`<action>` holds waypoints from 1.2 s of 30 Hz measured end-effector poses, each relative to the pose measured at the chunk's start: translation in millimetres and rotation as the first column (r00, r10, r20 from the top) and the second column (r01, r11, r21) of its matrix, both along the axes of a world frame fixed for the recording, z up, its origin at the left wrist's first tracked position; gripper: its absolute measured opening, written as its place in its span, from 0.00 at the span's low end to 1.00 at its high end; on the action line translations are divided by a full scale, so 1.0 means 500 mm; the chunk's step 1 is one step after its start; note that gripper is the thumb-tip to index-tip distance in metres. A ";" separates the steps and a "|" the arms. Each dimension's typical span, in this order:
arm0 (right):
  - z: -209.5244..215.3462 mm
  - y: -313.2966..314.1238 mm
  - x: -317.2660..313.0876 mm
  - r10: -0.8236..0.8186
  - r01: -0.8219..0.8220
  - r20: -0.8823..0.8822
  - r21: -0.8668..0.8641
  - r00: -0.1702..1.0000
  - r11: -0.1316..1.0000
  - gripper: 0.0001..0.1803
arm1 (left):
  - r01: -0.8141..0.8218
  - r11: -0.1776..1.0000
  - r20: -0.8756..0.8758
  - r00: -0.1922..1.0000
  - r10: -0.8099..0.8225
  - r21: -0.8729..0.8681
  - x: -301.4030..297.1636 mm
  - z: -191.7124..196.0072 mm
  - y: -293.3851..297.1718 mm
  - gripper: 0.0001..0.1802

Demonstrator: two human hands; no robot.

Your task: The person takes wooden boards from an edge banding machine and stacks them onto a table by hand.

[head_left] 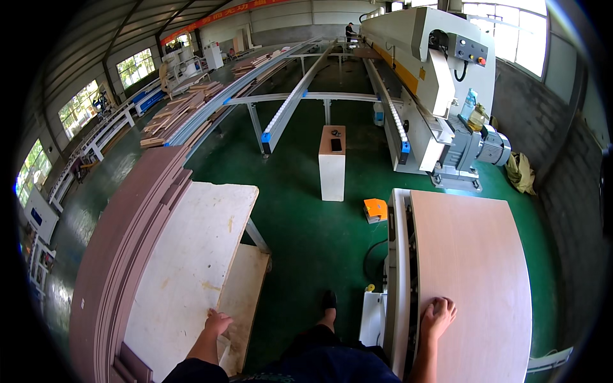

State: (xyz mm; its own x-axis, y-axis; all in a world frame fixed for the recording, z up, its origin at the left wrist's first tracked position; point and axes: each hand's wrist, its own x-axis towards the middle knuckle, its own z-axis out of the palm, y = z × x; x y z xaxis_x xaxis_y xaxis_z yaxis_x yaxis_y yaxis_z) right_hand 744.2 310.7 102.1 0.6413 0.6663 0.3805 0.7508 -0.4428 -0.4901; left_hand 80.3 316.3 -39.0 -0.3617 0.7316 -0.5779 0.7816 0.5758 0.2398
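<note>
My left hand (219, 321) rests at the right edge of a white-topped worktable (185, 255), its fingers loosely bent and apart, with nothing seen in them. Long brown panels (121, 249) lie stacked along that table's left side. On the right, my right hand (439, 315) lies on a pale wood-coloured panel (472, 255), near its left edge. The fingers there are curled in on the panel's top, and nothing shows inside them. Beneath the panel is a machine bed with a white rail (400, 268) along its left side.
An orange foot pedal (375, 210) sits on the green floor. Ahead stands a white pedestal (332, 172) with a dark phone-like object on top. Roller rails (299, 96) run away beside a long white machine (415, 70). Its grey motor (491, 147) is at the right. A person (349, 30) stands far off.
</note>
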 end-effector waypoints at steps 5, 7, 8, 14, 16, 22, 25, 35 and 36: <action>0.003 0.000 -0.002 0.007 -0.007 -0.008 0.002 1.000 1.000 0.11 | 0.004 1.000 -0.034 0.999 -0.004 0.025 0.002 -0.001 -0.003 0.32; 0.003 -0.001 -0.001 0.005 -0.005 -0.006 0.005 1.000 1.000 0.11 | -0.004 1.000 -0.024 1.000 0.005 0.026 0.022 0.026 0.000 0.32; 0.001 -0.002 0.001 0.003 -0.003 -0.002 0.004 1.000 1.000 0.11 | 0.015 0.999 -0.043 0.999 -0.014 0.028 0.047 0.060 0.005 0.33; 0.000 -0.002 0.001 0.009 -0.009 -0.007 0.003 1.000 1.000 0.11 | -0.013 0.999 -0.044 0.999 0.015 0.041 0.055 0.078 -0.001 0.34; -0.004 -0.001 0.003 0.013 -0.013 -0.002 0.002 1.000 1.000 0.11 | -0.016 0.999 -0.043 0.999 0.018 0.045 0.048 0.067 -0.003 0.34; -0.004 -0.002 0.005 0.009 -0.009 -0.007 -0.007 1.000 1.000 0.12 | 0.000 0.999 -0.051 0.999 0.002 0.053 0.058 0.075 0.003 0.32; -0.003 -0.002 0.004 0.013 -0.013 -0.011 -0.007 1.000 1.000 0.12 | -0.012 1.000 -0.028 1.000 0.013 0.014 0.042 0.056 0.003 0.31; -0.003 -0.001 0.002 0.016 -0.016 -0.018 0.003 1.000 1.000 0.11 | -0.028 0.999 -0.056 0.998 0.030 0.042 0.010 -0.002 -0.007 0.30; -0.004 0.000 0.002 0.019 -0.019 -0.014 0.008 1.000 1.000 0.11 | -0.037 0.998 -0.043 0.998 0.039 0.048 0.005 -0.007 -0.011 0.29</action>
